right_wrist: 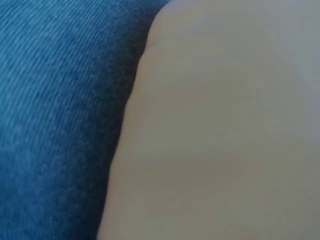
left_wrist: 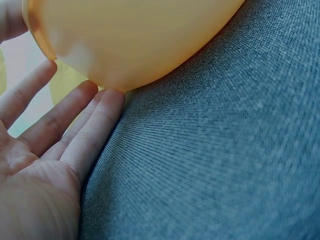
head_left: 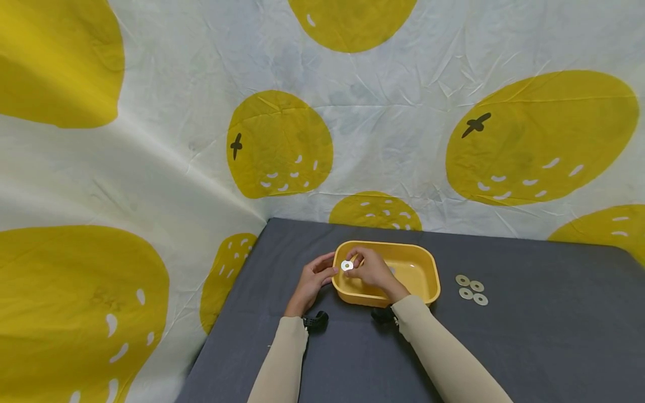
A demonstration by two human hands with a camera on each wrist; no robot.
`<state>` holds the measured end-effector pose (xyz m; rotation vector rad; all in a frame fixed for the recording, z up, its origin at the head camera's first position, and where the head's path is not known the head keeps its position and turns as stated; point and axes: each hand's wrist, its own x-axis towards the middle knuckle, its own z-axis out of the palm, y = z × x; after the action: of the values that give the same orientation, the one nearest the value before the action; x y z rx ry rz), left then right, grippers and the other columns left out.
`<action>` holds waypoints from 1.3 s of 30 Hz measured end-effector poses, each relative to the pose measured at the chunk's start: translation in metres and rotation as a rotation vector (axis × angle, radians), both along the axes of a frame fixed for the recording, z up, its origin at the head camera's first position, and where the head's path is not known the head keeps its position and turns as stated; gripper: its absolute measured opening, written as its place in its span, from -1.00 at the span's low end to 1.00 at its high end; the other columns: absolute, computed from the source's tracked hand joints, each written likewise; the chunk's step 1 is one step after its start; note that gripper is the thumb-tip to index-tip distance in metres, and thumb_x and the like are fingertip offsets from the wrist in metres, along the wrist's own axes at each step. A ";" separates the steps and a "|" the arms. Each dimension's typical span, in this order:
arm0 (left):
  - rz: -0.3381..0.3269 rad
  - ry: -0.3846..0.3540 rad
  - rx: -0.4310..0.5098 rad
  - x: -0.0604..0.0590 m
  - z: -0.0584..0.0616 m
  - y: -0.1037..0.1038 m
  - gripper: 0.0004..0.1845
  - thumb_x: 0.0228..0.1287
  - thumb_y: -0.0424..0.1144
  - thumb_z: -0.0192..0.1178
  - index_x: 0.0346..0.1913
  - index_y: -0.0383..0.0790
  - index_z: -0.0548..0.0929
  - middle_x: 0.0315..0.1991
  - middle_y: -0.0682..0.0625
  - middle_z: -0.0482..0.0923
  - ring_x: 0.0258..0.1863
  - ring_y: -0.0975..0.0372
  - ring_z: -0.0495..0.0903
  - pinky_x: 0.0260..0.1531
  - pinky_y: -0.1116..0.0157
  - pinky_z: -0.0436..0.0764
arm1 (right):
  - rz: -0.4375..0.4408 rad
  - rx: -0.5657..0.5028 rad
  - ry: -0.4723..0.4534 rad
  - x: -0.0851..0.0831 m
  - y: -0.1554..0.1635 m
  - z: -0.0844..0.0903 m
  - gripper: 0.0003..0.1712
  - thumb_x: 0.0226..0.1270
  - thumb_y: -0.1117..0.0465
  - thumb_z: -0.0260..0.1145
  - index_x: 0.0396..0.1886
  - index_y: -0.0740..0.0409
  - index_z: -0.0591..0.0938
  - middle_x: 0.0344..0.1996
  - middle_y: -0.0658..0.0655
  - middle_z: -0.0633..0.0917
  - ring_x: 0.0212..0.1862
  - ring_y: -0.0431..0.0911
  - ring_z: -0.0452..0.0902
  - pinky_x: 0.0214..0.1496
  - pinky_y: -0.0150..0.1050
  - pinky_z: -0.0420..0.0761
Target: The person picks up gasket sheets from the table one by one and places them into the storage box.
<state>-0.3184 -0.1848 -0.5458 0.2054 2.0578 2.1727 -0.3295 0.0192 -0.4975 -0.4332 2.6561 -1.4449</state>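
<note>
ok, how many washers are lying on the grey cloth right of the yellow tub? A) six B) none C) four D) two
C: the head view shows four washers lying in a small cluster on the grey cloth, right of the yellow tub, while the right hand pinches a fifth washer at the tub's left rim.

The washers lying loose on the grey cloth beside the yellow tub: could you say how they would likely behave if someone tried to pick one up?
The washers lie thin and flat on the grey cloth, so a fingertip would probably need to lift an edge first. They look rigid and light, like the one the right hand pinches. Lying flat, they seem unlikely to roll.
</note>
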 end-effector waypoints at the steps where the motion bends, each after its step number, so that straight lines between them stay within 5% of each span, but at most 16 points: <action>1: 0.001 0.001 0.000 0.000 0.000 0.000 -0.46 0.38 -0.21 0.34 0.40 -0.02 0.54 0.26 -0.18 0.58 0.14 0.18 0.65 0.05 0.28 0.70 | 0.005 0.000 -0.002 0.000 0.000 -0.001 -0.66 0.11 0.29 0.60 -0.13 0.11 0.69 -0.42 0.11 0.59 -0.46 -0.09 0.40 -0.41 -0.28 0.38; 39: 0.006 -0.004 -0.038 0.003 0.001 -0.001 -0.46 0.40 -0.18 0.33 0.41 0.03 0.54 0.28 -0.16 0.58 0.17 0.15 0.65 0.11 0.24 0.69 | 0.054 0.101 -0.097 -0.002 -0.002 -0.004 -0.74 0.12 0.37 0.56 -0.19 0.17 0.72 -0.64 0.05 0.46 -0.59 -0.12 0.32 -0.51 -0.32 0.32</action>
<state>-0.3151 -0.1860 -0.5448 0.1906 2.0992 2.1336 -0.3313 0.0173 -0.5019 -0.4108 2.6055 -1.2767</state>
